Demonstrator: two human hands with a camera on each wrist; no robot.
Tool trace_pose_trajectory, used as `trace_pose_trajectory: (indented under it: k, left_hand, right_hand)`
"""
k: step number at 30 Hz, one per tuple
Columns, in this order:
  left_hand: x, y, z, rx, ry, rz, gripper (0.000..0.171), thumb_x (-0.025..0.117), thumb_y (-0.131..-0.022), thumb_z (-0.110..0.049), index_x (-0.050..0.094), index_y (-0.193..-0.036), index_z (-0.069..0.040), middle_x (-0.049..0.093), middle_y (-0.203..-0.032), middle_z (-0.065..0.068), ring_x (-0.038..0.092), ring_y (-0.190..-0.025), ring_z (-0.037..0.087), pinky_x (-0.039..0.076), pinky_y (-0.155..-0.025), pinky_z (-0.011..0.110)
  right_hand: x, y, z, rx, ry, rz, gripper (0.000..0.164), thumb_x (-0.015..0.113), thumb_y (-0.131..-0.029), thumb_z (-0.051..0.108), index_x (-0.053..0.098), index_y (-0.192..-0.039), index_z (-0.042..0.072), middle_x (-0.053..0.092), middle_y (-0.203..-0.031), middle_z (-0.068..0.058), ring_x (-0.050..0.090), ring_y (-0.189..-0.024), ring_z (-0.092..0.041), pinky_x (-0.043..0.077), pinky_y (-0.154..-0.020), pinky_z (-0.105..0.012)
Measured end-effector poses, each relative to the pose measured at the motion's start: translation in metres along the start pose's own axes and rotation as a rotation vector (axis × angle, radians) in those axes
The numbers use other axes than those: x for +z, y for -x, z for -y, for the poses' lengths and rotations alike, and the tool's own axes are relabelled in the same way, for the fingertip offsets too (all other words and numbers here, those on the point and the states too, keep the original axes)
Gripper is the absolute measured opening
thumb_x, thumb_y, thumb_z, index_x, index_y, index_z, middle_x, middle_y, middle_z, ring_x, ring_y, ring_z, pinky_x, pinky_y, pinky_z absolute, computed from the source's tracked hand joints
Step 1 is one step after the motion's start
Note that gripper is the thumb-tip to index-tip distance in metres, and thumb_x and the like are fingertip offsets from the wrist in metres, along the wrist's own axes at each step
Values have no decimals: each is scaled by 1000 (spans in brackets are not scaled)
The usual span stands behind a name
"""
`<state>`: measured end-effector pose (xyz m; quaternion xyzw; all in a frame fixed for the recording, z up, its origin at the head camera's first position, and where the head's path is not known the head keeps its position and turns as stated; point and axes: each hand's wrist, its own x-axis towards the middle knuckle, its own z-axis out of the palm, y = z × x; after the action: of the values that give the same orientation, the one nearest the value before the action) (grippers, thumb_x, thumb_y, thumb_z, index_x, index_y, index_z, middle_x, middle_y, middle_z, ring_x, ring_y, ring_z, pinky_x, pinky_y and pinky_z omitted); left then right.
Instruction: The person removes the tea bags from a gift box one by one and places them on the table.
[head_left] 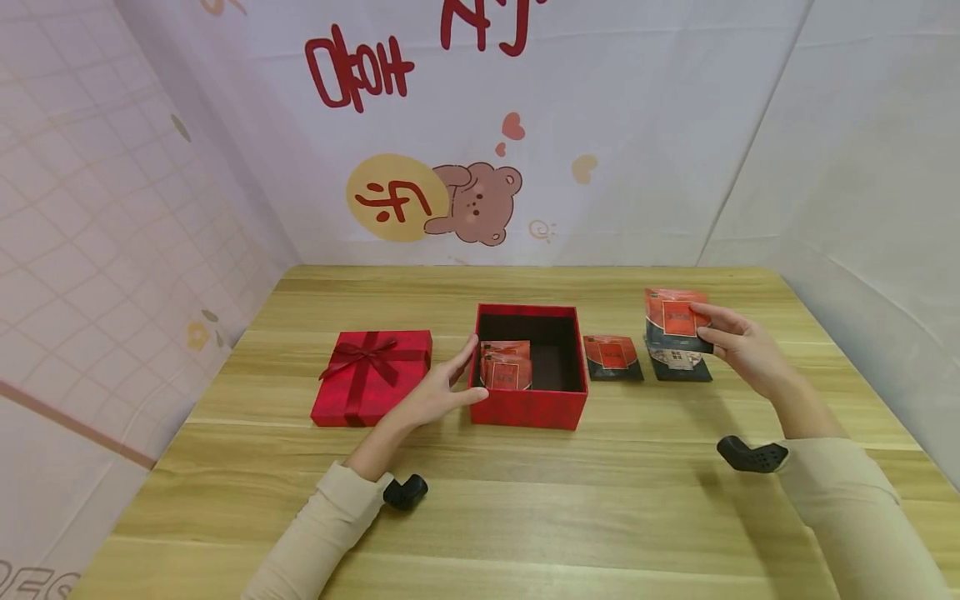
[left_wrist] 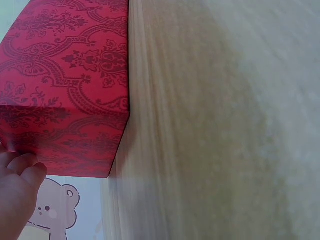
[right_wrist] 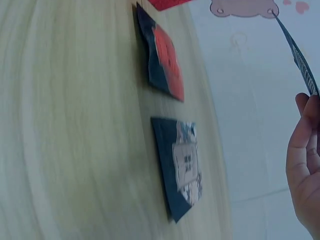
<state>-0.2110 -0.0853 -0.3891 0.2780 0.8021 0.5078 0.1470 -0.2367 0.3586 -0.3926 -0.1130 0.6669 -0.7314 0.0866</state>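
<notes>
An open red gift box (head_left: pixel 529 410) with a dark inside stands on the table, and red sachets (head_left: pixel 507 372) lie in its left half. My left hand (head_left: pixel 435 395) rests against the box's left side, fingers at the side wall and thumb near the front corner. In the left wrist view its fingertips touch the patterned red wall (left_wrist: pixel 60 60). My right hand (head_left: pixel 738 343) pinches a red and black sachet (head_left: pixel 675 321) by its right edge, raised off the table. Beneath it lies a black sachet with a white label (head_left: pixel 678 362), partly hidden. Another red and black sachet (head_left: pixel 613 358) lies right of the box.
A red box lid (head_left: pixel 375 375) with a dark red ribbon bow lies left of the box, close to my left forearm. White cloth walls (head_left: pixel 615 108) with printed figures stand behind and beside the wooden table (head_left: pixel 540 500). Black devices (head_left: pixel 752 454) sit at both sleeve cuffs.
</notes>
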Motion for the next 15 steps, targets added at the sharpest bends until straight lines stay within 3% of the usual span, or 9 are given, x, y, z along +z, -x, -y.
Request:
trace_pose_trajectory:
  k: [4,15]
  left_hand:
    - [0,-1,1,1,2,3,77,58,-89,-8,6,-145,0,5,-152,16,12,-137,29,21,-108,45]
    - [1,-2,0,-3,-16,1,76,58,-89,-8,6,-145,-1,6,-152,15,14,-137,29,22,-108,43]
  right_hand:
    - [-13,7,-3,38,62,-38,39,49,-94,7,48,-131,18,44,-118,16,50,-102,7,43,-79,-9]
    - [-43,23,-12,81,108,-110,36,51,-93,12,52,-128,22,46,-112,20,52,-95,7,43,-75,-9]
